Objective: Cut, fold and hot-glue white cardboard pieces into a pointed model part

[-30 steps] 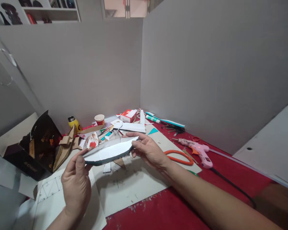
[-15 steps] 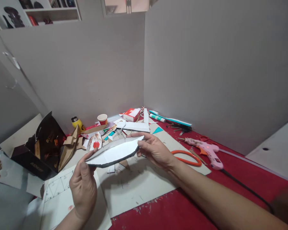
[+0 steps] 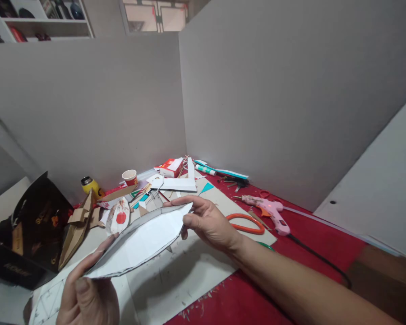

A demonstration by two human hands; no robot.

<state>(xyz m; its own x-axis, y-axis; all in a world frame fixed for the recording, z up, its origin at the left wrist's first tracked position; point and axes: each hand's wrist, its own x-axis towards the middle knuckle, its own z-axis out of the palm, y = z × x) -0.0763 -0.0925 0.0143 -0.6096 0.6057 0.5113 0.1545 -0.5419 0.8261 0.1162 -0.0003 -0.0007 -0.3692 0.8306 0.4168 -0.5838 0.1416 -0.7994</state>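
Note:
A boat-shaped piece of white board [image 3: 142, 239] with a thin raised rim is held up over the work sheet, tilted down to the left. My left hand [image 3: 88, 289] pinches its near left tip, thumb on the near side and fingers along the far edge. The pointed right end is between the thumb and fingers of my right hand [image 3: 209, 223]. Below the piece, the pale board [image 3: 196, 275] lies on the red table [image 3: 219, 302]. To the right of my right hand are orange handles [image 3: 246, 223] and a pink glue gun [image 3: 274, 212].
At left stands an open black box [image 3: 37, 225] beside torn brown cardboard [image 3: 77, 230]. Farther back are a yellow bottle [image 3: 92, 187], a paper cup [image 3: 129, 177], a red box [image 3: 171, 167] and white strips [image 3: 176, 184]. Grey walls enclose the far side.
The view has turned to the right. The white piece has come nearer and lower on its left side, with my left hand lower too. Both hands keep their hold.

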